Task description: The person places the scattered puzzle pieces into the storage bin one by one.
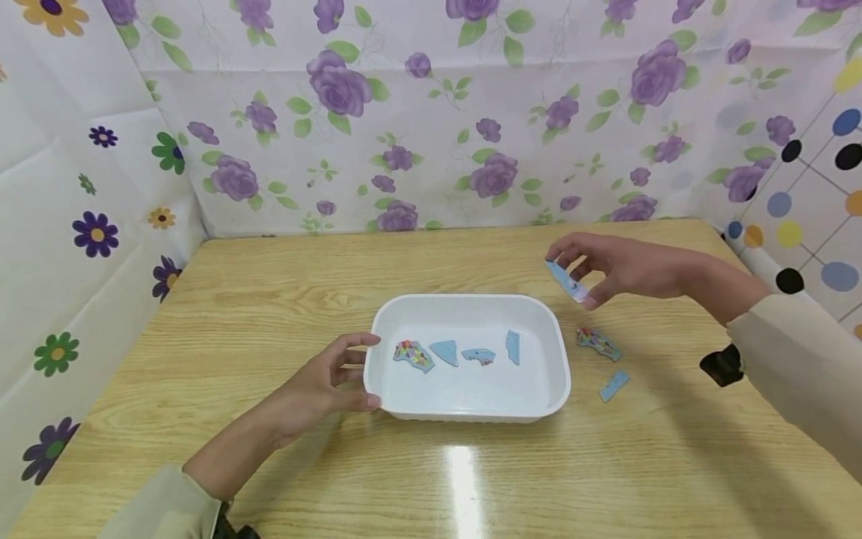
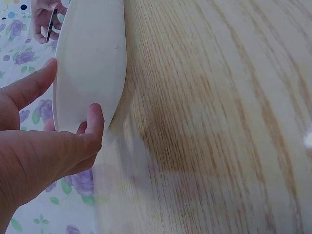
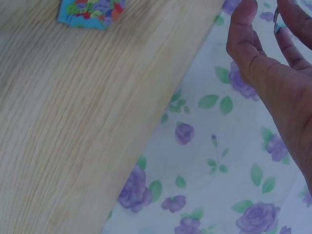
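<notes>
My right hand [image 1: 609, 269] pinches a narrow, flat light-blue puzzle piece [image 1: 566, 281] between thumb and fingers, raised above the table to the right of a white plastic tray [image 1: 471, 398]. In the right wrist view the held piece shows only as a thin edge. My left hand [image 1: 343, 378] grips the tray's left end, with the thumb at its near corner and the fingers along the side. Inside the tray lie several flat pieces, among them a multicoloured one [image 1: 414, 355] and a blue triangular one [image 1: 445, 352], all apart.
On the wooden table [image 1: 283, 284], right of the tray, lie a multicoloured piece [image 1: 598, 343] and a small blue piece [image 1: 613, 385]. A flower-patterned sheet [image 1: 431, 150] hangs along the table's back edge. Other patterned sheets hang at left and right.
</notes>
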{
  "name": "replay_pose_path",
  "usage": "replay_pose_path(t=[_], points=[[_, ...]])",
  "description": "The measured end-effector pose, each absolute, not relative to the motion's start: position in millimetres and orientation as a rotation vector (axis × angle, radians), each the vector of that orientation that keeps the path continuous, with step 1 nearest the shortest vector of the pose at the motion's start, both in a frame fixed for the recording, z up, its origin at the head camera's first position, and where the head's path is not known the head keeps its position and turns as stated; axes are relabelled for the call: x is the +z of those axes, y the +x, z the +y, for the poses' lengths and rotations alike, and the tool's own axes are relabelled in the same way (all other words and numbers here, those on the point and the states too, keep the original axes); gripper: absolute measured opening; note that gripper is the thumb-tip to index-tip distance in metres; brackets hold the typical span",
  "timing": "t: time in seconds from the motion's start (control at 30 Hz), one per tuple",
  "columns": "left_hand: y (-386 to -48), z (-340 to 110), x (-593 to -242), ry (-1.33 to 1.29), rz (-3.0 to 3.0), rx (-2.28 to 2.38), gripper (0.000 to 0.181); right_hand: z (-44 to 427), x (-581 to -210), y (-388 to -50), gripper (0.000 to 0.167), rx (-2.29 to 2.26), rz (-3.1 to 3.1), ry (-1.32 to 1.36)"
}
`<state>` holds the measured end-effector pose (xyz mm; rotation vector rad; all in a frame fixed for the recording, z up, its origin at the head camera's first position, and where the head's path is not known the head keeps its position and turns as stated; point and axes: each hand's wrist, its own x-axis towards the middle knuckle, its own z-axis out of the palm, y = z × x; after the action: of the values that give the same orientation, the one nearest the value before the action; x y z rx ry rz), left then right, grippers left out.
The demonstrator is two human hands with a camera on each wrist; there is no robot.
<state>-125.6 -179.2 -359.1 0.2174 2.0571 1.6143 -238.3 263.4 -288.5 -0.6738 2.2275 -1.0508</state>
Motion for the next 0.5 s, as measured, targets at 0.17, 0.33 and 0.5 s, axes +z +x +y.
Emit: replay_pose_path(t=[0.17,0.33,0.5], points=[[-125.3,-179.1,-359.2,0.218,2.057,1.615,0.082,249.4,-289.1,-240.9,0.074,-1.042,2.194,-0.662],[-125.2,-179.4,-359.4,0.216,2.057,1.618,0.082,239.9,-287.9,-243.3,0.076,-1.053,2.159,-0.676],[-125.6,-179.8,-360.6,0.221,2.049,1.624,0.082,234.0,-283.8,-243.2,0.074,-1.036,2.151,-0.700]])
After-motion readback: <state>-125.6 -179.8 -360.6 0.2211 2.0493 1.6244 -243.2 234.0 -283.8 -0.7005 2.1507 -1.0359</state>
